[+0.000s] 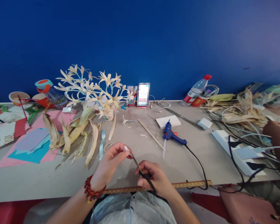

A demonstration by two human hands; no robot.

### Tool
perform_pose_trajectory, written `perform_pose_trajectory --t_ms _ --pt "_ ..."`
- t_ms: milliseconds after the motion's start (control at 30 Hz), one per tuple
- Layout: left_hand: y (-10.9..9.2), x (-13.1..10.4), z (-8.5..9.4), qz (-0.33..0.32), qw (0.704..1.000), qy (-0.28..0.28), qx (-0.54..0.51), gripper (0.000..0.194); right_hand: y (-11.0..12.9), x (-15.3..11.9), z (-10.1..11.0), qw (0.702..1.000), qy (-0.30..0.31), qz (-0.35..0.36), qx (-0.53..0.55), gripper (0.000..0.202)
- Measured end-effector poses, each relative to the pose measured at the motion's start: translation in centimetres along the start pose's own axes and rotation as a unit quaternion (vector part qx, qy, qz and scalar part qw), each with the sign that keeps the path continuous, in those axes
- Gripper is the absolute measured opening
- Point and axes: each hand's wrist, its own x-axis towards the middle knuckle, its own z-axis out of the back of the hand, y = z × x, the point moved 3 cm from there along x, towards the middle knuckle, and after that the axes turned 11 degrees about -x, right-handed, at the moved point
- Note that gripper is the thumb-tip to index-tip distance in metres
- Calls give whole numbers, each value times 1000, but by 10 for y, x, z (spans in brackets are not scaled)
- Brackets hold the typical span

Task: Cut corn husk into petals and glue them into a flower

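White scrap meets scissors above the bench

The left hand [114, 156] is nearly closed, pinching the scrap [126, 150] between thumb and fingertips, over the near part of the bench [130, 171]. The right hand [155, 175] curls around the handles of the scissors [140, 169], their tips at the scrap; how far the blades are open, I cannot tell. Beyond the hands, 1 wooden stick [151, 135] lies left of a blue glue gun [171, 134]. Dry husks [70, 133] and pale flowers [91, 90] stand farther left.
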Motion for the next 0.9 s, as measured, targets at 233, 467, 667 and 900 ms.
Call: perform_pose_trajectory --t_ms 233,467,667,900 --pt "-4 -1 0 -1 1000 2 13 12 0 0 4 999 -2 5 -42 51" --pt "-8 0 -3 -3 1000 4 28 14 0 1 5 999 -1 4 -53 50" --pt "-9 -1 -2 -3 999 5 39 14 -1 0 5 999 3 12 -48 51" --pt "-10 -1 -4 6 998 27 62 16 1 0 5 999 16 10 -36 53"
